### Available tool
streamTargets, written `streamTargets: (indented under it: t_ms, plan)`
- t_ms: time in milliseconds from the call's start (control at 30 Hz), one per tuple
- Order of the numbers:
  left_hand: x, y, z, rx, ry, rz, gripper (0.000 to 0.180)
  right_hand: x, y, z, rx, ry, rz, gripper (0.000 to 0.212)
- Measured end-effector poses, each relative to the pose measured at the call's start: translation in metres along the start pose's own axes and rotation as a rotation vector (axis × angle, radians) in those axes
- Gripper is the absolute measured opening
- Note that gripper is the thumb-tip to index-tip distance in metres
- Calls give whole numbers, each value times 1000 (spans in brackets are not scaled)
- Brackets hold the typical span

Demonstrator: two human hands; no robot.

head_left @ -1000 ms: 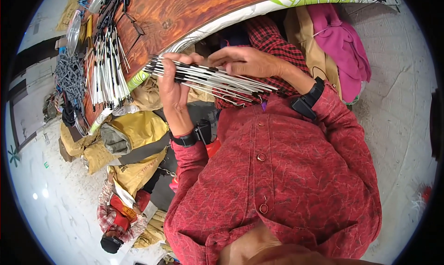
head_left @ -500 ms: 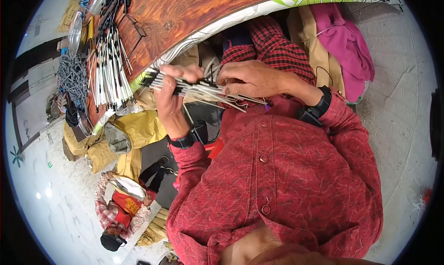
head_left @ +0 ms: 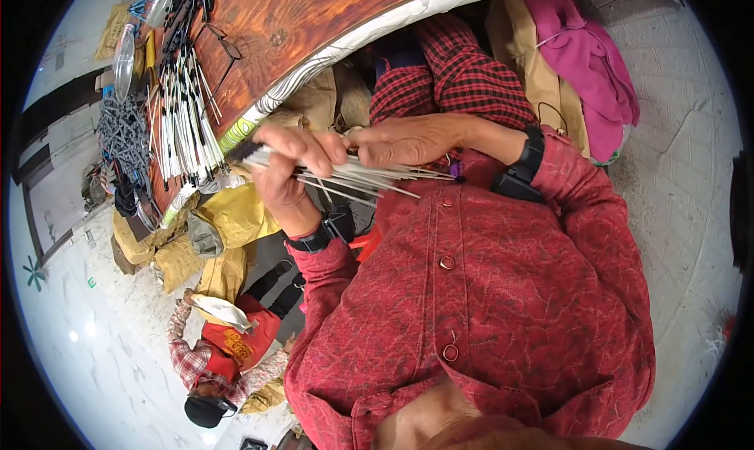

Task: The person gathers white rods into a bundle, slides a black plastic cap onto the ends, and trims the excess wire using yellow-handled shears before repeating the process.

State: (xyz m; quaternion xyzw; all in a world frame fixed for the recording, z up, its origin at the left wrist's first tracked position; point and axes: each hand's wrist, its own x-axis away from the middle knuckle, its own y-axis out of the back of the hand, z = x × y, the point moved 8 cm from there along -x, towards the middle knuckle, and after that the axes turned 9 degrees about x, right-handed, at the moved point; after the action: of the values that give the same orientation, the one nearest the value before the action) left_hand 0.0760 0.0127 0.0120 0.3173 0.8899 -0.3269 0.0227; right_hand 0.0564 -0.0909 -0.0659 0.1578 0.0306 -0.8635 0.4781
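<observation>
My left hand (head_left: 289, 171) is closed around a bundle of thin white rods (head_left: 357, 181), which fan out to the right in front of my shirt. The rods are blurred by motion. My right hand (head_left: 416, 140) lies against the upper side of the bundle, its thumb along the rods and its fingertips close to the left hand's fingers. Part of its grip is hidden. Similar white rods with black ends (head_left: 187, 128) lie spread over the table's left edge.
A brown wooden table (head_left: 314, 18) has a white and green patterned edge. Black cords, a grey mesh heap (head_left: 126, 128) and yellow sacks (head_left: 236, 218) are at left. Magenta cloth (head_left: 585, 65) hangs at right. A co-worker (head_left: 228, 348) in a red apron holds something white.
My right hand has shifted slightly left, closer to my left hand over the rods. The bundle has turned a little, covering its black parts. The co-worker has moved slightly right.
</observation>
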Motion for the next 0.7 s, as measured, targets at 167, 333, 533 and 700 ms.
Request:
streamTargets:
  t_ms: [167, 333, 533, 700]
  plan:
    - [19, 69, 13, 161, -21, -616, 24, 21, -36, -50, -473, -264, 225, 86]
    - [3, 101, 12, 242, 29, -612, 21, 8, -10, -57, -505, -232, 145, 80]
    - [-16, 100, 3, 499, 34, -555, 21, 6, 47, -51, -432, -304, -110, 87]
    - [-19, 106, 18, 528, 46, -661, 23, 50, 73, -69, -279, -573, -130, 94]
